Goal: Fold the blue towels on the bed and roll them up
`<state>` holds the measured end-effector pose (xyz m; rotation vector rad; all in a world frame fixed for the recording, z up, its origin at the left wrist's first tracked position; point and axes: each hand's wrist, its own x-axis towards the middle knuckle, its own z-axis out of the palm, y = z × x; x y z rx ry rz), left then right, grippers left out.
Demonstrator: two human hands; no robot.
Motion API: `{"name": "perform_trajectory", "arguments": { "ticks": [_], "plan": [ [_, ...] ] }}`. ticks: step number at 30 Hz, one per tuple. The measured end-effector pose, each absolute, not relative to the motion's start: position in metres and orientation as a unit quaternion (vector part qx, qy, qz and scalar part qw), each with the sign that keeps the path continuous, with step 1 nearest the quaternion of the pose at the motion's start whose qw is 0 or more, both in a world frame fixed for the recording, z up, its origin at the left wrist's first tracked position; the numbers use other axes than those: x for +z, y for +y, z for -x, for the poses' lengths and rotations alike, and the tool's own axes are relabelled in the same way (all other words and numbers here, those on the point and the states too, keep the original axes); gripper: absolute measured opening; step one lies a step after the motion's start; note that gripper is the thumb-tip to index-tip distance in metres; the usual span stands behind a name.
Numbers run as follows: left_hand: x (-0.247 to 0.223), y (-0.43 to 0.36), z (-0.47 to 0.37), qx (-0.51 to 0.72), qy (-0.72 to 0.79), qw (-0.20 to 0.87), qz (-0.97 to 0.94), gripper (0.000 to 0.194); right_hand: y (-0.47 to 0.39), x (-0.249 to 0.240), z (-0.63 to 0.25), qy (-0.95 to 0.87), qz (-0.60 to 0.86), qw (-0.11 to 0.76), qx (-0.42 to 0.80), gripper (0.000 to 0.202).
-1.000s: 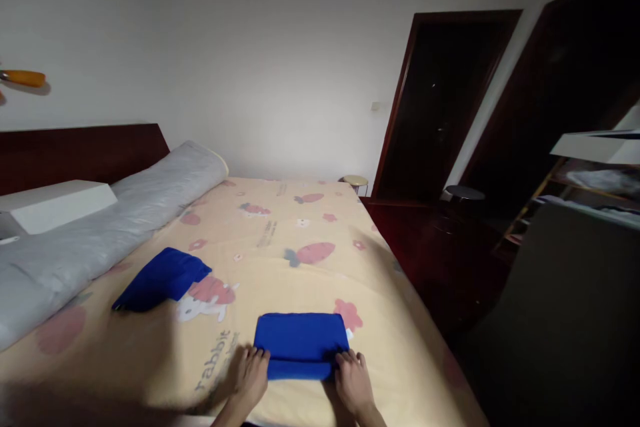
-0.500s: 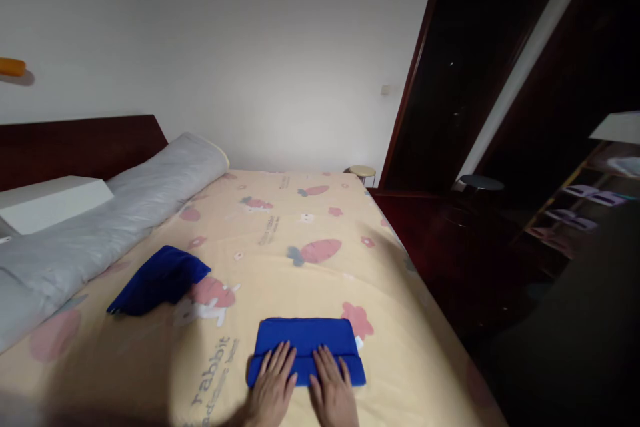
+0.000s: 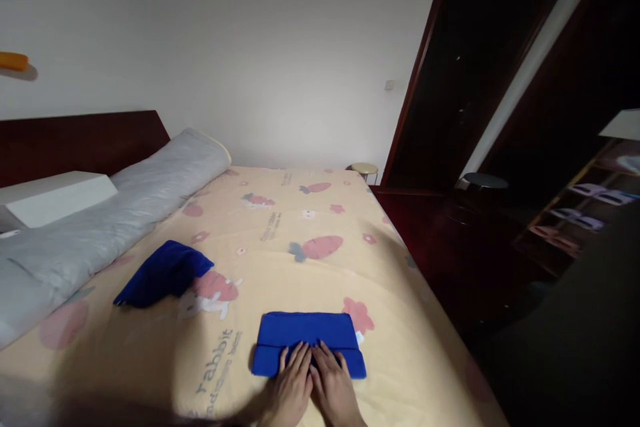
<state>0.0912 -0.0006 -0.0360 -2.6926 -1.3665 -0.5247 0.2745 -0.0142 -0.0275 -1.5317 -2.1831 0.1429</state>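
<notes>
A blue cloth [image 3: 306,328], folded into a flat rectangle, lies on the bed near its front. Its near edge is turned over in a strip. My left hand [image 3: 294,380] rests flat on that strip, fingers stretched forward over the fabric. Beside it, my right hand [image 3: 332,380] lies flat on the same strip, and the two hands touch or nearly touch at the middle. Neither hand grips the fabric. Farther left, a second blue cloth [image 3: 163,273] sits crumpled on the sheet.
The bed's patterned yellow sheet [image 3: 280,260] spreads around the cloths. A rolled grey mat [image 3: 165,177] runs along the headboard [image 3: 90,143], with a white box [image 3: 63,197] on it. Right of the bed stand a dark stool [image 3: 485,180] and a shoe rack [image 3: 575,200].
My two hands have slid together toward the middle of the folded cloth's strip. The view has shifted slightly. The crumpled cloth stays in place.
</notes>
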Motion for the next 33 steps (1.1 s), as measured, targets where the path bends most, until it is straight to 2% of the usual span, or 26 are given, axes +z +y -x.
{"name": "perform_trajectory", "arguments": {
  "ticks": [4, 8, 12, 18, 22, 25, 29, 33],
  "plan": [
    [-0.035, 0.013, -0.046, -0.143, -0.490, 0.033, 0.859, 0.049, -0.007, -0.038, -0.319, -0.765, 0.608, 0.207, 0.042, 0.036],
    [-0.032, 0.017, 0.001, -0.135, -0.569, 0.088, 0.807, 0.047, -0.010, -0.041, -0.362, -0.698, 0.688, 0.195, 0.045, 0.043],
    [-0.029, 0.011, -0.030, -0.154, -0.551, 0.092, 0.815, 0.051, -0.007, -0.020, -0.329, -0.703, 0.673, 0.213, 0.093, 0.051],
    [-0.033, 0.028, -0.090, -0.125, -0.516, 0.022, 0.847, 0.048, 0.012, -0.008, -0.267, -0.774, 0.583, 0.196, 0.151, 0.047],
    [-0.035, 0.050, -0.053, -0.102, -0.591, -0.002, 0.800, 0.048, 0.024, -0.023, -0.308, -0.717, 0.666, 0.168, 0.122, 0.049],
    [-0.035, 0.053, -0.020, -0.101, -0.628, 0.022, 0.771, 0.048, 0.023, -0.030, -0.350, -0.695, 0.689, 0.177, 0.105, 0.050],
    [-0.045, 0.034, -0.018, -0.166, -0.564, 0.096, 0.803, 0.050, 0.005, -0.042, -0.360, -0.683, 0.686, 0.243, 0.061, 0.048],
    [-0.068, 0.004, -0.042, -0.206, -0.444, 0.121, 0.864, 0.071, -0.021, -0.072, -0.339, -0.721, 0.635, 0.273, 0.039, 0.045]
  ]
}}
